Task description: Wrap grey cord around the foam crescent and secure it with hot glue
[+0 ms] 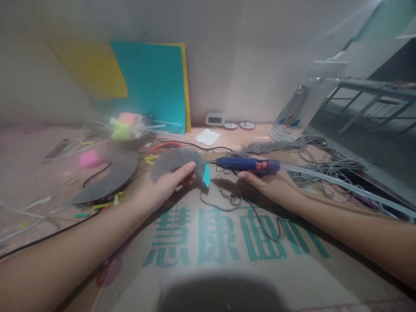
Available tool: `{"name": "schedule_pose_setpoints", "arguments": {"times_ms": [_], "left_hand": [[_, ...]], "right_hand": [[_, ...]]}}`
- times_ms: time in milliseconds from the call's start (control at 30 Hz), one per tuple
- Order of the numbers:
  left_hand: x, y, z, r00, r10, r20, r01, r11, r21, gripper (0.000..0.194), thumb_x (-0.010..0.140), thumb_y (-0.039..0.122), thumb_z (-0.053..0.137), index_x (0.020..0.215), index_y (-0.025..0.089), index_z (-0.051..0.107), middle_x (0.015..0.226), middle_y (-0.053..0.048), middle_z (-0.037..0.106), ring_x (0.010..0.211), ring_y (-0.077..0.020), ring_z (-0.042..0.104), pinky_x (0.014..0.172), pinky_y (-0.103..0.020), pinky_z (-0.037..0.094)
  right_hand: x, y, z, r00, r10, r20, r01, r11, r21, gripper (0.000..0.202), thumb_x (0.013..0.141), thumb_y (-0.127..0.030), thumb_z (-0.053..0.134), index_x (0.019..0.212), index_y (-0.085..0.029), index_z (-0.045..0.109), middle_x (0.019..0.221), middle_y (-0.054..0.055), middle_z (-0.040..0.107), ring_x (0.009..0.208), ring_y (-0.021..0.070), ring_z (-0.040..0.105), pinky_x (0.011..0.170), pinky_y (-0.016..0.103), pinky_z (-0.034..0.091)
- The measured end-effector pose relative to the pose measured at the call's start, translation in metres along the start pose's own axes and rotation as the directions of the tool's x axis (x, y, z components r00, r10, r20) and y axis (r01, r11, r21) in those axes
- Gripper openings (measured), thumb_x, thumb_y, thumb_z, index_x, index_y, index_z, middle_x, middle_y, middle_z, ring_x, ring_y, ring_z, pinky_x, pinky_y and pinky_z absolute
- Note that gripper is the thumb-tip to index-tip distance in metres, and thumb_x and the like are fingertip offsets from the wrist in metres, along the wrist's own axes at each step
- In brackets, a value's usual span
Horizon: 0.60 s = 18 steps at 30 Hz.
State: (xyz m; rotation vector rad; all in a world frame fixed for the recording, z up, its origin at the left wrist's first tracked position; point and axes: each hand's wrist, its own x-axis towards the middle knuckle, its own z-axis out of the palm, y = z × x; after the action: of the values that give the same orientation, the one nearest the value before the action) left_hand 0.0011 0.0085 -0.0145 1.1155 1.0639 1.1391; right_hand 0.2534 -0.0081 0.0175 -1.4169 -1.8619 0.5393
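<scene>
My left hand point(177, 175) pinches a curved, cord-covered grey piece point(170, 160) whose right end shows bare turquoise point(206, 175). My right hand point(260, 182) is wrapped round a dark blue glue gun point(240, 164), with a long clear glue stick point(344, 186) running out of its back. The gun's nozzle points left and is close to the turquoise end; whether it touches cannot be made out. Loose grey cord point(227, 197) trails below the piece onto the cardboard. Most of my right fingers are hidden behind the gun.
Another grey curved piece point(113, 177) lies at left among scraps and a pink lump point(91, 158). Turquoise and yellow sheets point(152, 82) lean on the wall. A small digital display point(215, 119) stands at the back. Grey cord bundles point(312, 160) and a clear plastic container point(289, 117) are at right.
</scene>
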Motion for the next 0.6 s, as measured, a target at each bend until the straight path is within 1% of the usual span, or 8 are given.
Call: {"name": "schedule_pose_setpoints", "arguments": {"times_ms": [67,133,200,267,367,500,600], "left_hand": [[0.0,0.0,0.0,1.0,-0.01,0.013,0.01,1.0,-0.02,0.03,0.073,0.044,0.077,0.079,0.017,0.065,0.072,0.0,0.063,0.067,-0.0131,0.059,0.071,-0.028,0.054],[0.0,0.001,0.0,0.999,-0.038,0.015,0.038,0.999,-0.036,0.029,0.073,0.043,0.077,0.079,0.017,0.065,0.071,0.0,0.063,0.067,-0.012,0.058,0.07,-0.026,0.054],[0.0,0.002,0.001,0.999,-0.041,0.006,0.041,0.999,-0.025,0.029,0.073,0.044,0.076,0.075,0.017,0.065,0.068,0.0,0.063,0.065,-0.0122,0.059,0.068,-0.025,0.053],[-0.001,0.003,0.002,1.0,-0.005,-0.002,0.005,1.0,0.012,0.029,0.073,0.045,0.075,0.073,0.017,0.065,0.066,-0.001,0.063,0.064,-0.0139,0.06,0.066,-0.026,0.053],[-0.004,0.006,0.003,0.997,0.07,-0.013,-0.068,0.992,0.103,0.027,0.074,0.045,0.073,0.073,0.019,0.067,0.069,-0.002,0.066,0.066,-0.0175,0.063,0.066,-0.029,0.053],[-0.006,0.009,0.002,0.989,0.142,-0.042,-0.128,0.962,0.242,0.024,0.074,0.044,0.071,0.068,0.021,0.067,0.068,-0.002,0.067,0.068,-0.0204,0.064,0.064,-0.03,0.052],[-0.006,0.01,-0.001,0.981,0.183,-0.055,-0.161,0.947,0.278,0.023,0.072,0.043,0.073,0.065,0.022,0.066,0.065,-0.001,0.065,0.069,-0.0226,0.064,0.061,-0.031,0.051]], "right_hand": [[0.0,0.001,0.0,1.0,0.006,-0.014,-0.006,1.0,-0.01,0.028,0.076,-0.05,0.068,0.081,-0.023,0.062,0.077,0.004,0.071,0.072,0.024,0.068,0.068,0.036,0.055],[-0.001,0.002,-0.001,1.0,-0.009,-0.01,0.009,1.0,-0.012,0.027,0.078,-0.05,0.066,0.08,-0.023,0.062,0.075,0.004,0.07,0.069,0.0236,0.067,0.066,0.035,0.054],[-0.002,0.002,-0.002,0.999,-0.033,0.006,0.033,0.999,-0.009,0.026,0.08,-0.048,0.063,0.079,-0.023,0.062,0.073,0.003,0.07,0.068,0.023,0.067,0.063,0.034,0.053],[-0.003,0.002,-0.003,0.998,-0.055,0.015,0.055,0.998,0.0,0.025,0.082,-0.048,0.063,0.081,-0.023,0.064,0.076,0.004,0.071,0.07,0.0231,0.067,0.063,0.034,0.053],[-0.004,0.005,-0.004,0.997,-0.07,0.036,0.069,0.997,0.019,0.027,0.082,-0.049,0.064,0.086,-0.022,0.066,0.084,0.005,0.073,0.078,0.0243,0.069,0.069,0.036,0.054],[-0.006,0.007,-0.004,0.996,-0.087,0.032,0.086,0.996,0.021,0.027,0.084,-0.047,0.063,0.088,-0.02,0.068,0.086,0.006,0.073,0.081,0.0247,0.069,0.073,0.038,0.055],[-0.006,0.009,-0.004,0.993,-0.115,0.018,0.115,0.993,0.03,0.027,0.086,-0.047,0.061,0.088,-0.021,0.068,0.087,0.005,0.072,0.084,0.0249,0.068,0.077,0.04,0.055]]}}
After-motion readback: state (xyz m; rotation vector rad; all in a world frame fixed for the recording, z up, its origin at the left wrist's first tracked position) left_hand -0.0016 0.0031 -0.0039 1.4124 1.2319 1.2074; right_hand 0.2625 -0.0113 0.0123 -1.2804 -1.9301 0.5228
